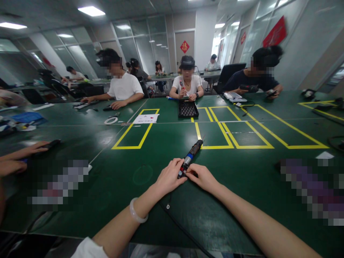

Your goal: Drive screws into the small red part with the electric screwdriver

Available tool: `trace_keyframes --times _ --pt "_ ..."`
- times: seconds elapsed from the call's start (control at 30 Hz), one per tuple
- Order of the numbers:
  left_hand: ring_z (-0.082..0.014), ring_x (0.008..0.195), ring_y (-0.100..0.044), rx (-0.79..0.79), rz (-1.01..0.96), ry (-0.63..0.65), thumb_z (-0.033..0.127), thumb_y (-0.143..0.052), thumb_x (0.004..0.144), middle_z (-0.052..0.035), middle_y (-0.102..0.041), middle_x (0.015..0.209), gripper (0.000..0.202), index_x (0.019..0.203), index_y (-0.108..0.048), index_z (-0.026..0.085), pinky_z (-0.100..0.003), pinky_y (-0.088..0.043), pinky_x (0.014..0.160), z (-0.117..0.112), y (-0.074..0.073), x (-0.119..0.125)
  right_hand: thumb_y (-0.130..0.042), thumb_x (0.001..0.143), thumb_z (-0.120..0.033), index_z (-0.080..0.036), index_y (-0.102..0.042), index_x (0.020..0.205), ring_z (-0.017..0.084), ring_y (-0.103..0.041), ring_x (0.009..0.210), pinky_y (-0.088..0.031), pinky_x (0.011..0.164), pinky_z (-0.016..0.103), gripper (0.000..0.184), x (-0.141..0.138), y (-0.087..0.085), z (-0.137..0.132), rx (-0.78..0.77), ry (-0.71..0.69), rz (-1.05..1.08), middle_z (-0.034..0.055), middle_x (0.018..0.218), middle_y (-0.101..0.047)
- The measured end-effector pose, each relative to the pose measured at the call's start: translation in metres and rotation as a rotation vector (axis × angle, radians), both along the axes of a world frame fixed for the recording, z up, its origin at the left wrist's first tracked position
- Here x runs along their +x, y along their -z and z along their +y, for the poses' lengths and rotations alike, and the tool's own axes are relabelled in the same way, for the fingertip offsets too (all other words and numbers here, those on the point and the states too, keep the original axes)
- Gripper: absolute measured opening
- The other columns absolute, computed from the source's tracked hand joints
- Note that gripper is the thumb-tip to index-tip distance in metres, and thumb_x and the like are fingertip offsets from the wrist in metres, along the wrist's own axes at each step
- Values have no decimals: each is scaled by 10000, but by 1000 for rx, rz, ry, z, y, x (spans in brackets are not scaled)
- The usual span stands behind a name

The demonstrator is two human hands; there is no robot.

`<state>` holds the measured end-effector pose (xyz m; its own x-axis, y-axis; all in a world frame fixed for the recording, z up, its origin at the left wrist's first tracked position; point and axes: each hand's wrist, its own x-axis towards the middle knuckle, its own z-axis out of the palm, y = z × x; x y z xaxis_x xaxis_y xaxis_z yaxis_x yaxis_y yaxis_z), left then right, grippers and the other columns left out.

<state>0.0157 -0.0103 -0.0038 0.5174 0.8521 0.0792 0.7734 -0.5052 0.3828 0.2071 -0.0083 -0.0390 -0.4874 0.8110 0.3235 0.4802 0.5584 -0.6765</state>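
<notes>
An electric screwdriver (191,156) lies slanting over the green table, its dark nose and thin bit pointing away to the right. Its inside seems exposed: a silver cylinder, a blue band and a red part show. My left hand (169,175) is closed round the near end from the left. From the right, my right hand (204,178) pinches at that same end, thumb and index finger together; whatever is between them is too small to make out. Below the hands runs a black cord (185,229), with a small pale ring (168,206) beside it.
Yellow tape frames (219,147) mark the table beyond the screwdriver. A black tray (188,109) sits before a person opposite. Left of it are a white paper sheet (146,118) and a tape roll (111,120). Blurred-out slabs flank my arms; other people's hands work at the left.
</notes>
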Motion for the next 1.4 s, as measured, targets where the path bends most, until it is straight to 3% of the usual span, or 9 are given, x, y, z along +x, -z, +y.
trace_keyframes --times 0.3,0.57,0.73,0.93,1.13,1.27,1.4 --pt "-230 1135 -475 58 111 -89 410 -500 860 -87 -435 1282 601 1407 -305 257 -342 -463 903 2 4 8 -511 918 -206 -194 -602 945 170 -579 805 -446 775 288 96 3 -7 -5 61 -6 19 39 904 -622" --pt "-241 1108 -474 165 199 -142 424 -541 847 -106 -441 1287 638 1410 -312 229 -347 -442 909 21 1 -15 -513 908 -181 -195 -596 974 168 -559 783 -450 739 284 107 7 -4 -3 45 4 -32 31 846 -598" --pt "-258 1066 -502 182 286 -307 463 -504 859 -127 -457 1271 615 1397 -353 207 -345 -453 860 49 2 -62 -519 903 -159 -190 -595 937 167 -553 806 -440 737 278 89 8 -10 -4 41 -13 -76 30 851 -596" --pt "-306 1164 -460 113 311 -520 518 -411 872 -161 -439 1301 634 1384 -378 144 -395 -417 941 84 15 -147 -529 908 -169 -197 -599 929 166 -548 808 -434 728 274 78 9 -10 -4 34 -10 -98 27 860 -604" --pt "-351 1166 -471 62 357 -711 552 -372 855 -194 -427 1335 667 1384 -385 145 -438 -416 921 95 18 -220 -527 909 -169 -197 -603 915 166 -546 806 -434 729 272 81 8 -11 -4 42 -10 -96 27 850 -607" --pt "-373 1140 -495 37 375 -798 563 -360 858 -190 -420 1359 645 1372 -401 176 -459 -433 886 91 14 -241 -530 905 -164 -197 -603 940 168 -549 819 -438 748 277 87 8 -10 -4 39 -14 -89 29 860 -613" --pt "-356 1091 -533 106 378 -836 538 -410 852 -184 -463 1299 609 1349 -412 186 -445 -457 854 83 6 -233 -535 902 -169 -197 -603 958 169 -553 812 -443 743 278 92 8 -8 -3 30 -9 -91 30 862 -618"
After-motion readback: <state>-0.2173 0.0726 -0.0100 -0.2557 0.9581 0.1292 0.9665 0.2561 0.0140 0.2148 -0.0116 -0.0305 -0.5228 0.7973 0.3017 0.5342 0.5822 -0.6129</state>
